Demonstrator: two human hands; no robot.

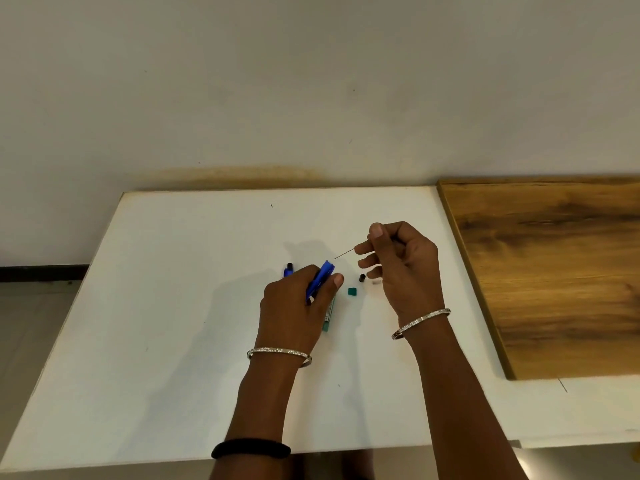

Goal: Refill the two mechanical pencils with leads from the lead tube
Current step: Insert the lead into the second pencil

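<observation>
My left hand grips a blue mechanical pencil, its open back end tilted up to the right. A thin lead is pinched in my right hand, and its tip points at that end from a short gap away. Behind the left hand a second blue pencil lies on the white table, mostly hidden. The green lead tube lies under the left hand's edge. Between the hands sit its green cap, a small black pencil cap and a tiny white piece.
A wooden board lies on the table's right side, close to my right wrist. The white wall rises just behind the table's far edge. Floor shows beyond the left edge.
</observation>
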